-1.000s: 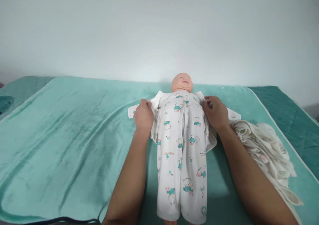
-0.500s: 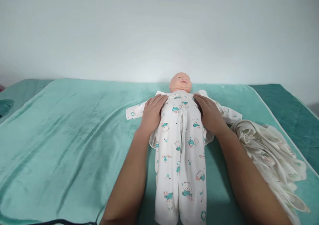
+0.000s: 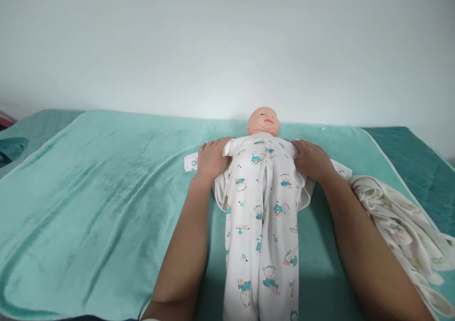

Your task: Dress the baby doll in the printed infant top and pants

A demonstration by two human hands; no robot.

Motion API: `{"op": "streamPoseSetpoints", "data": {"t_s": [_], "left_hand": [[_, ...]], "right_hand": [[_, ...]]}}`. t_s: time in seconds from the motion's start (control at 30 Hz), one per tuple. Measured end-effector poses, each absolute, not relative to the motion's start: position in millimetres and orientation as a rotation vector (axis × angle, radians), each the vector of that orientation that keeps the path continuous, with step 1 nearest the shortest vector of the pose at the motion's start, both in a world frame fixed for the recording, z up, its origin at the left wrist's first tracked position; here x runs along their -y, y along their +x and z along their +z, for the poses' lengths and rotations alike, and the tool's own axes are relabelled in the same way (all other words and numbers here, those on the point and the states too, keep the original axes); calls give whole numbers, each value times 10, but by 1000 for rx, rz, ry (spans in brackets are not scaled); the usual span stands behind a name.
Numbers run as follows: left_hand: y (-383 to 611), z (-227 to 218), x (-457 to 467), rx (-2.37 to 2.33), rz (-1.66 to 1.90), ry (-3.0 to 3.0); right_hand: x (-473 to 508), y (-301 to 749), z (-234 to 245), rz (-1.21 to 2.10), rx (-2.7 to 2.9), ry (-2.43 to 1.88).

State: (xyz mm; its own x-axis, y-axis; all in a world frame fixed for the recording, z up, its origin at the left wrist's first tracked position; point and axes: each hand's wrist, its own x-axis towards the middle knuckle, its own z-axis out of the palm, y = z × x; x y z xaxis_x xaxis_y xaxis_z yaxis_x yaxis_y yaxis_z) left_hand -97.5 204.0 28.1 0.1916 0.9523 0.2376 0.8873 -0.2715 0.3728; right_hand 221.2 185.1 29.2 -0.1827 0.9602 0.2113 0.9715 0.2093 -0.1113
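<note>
A baby doll (image 3: 263, 120) lies on its back on a light teal blanket (image 3: 99, 193), dressed in a white romper (image 3: 261, 207) printed with small teal animals. My left hand (image 3: 211, 159) rests on the doll's shoulder and sleeve on the left side, fingers closed round the fabric. My right hand (image 3: 313, 160) grips the opposite shoulder and sleeve the same way. Both forearms run up from the bottom edge on either side of the romper's legs.
A crumpled cream printed cloth (image 3: 398, 226) lies to the right of my right forearm. A darker teal quilted mattress (image 3: 408, 155) shows beyond the blanket at right and far left. A plain white wall stands behind.
Both hands slid outward from the doll's chest to its shoulders and closed on the sleeves. The view shifted slightly.
</note>
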Motion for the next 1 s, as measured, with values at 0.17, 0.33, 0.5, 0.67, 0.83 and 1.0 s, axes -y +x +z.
{"op": "streamPoseSetpoints", "data": {"t_s": [0.17,0.33,0.5,0.67,0.83,1.0], "left_hand": [[-1039,298,-2078,-1747,641,2199],[-1029,354,-2065,-1696,736,2080],[-1027,360,-2057,-1682,918,1905],[-1041,282,-2100,-1765,1114,1711],[-1033,237,-2119,-1874,1121,1718],[-1012,245,-2100,-1920,1073,1775]], "right_hand": [[-1668,2248,384,20,2243,-1650],[-1385,1757,832,2,2183,-1495],[-1622,966,1127,187,2405,-1381],[-2148,485,953,92,2705,-1469],[-2483,345,591,302,2575,-1440],[-2551,244,584,282,2702,-1585]]}}
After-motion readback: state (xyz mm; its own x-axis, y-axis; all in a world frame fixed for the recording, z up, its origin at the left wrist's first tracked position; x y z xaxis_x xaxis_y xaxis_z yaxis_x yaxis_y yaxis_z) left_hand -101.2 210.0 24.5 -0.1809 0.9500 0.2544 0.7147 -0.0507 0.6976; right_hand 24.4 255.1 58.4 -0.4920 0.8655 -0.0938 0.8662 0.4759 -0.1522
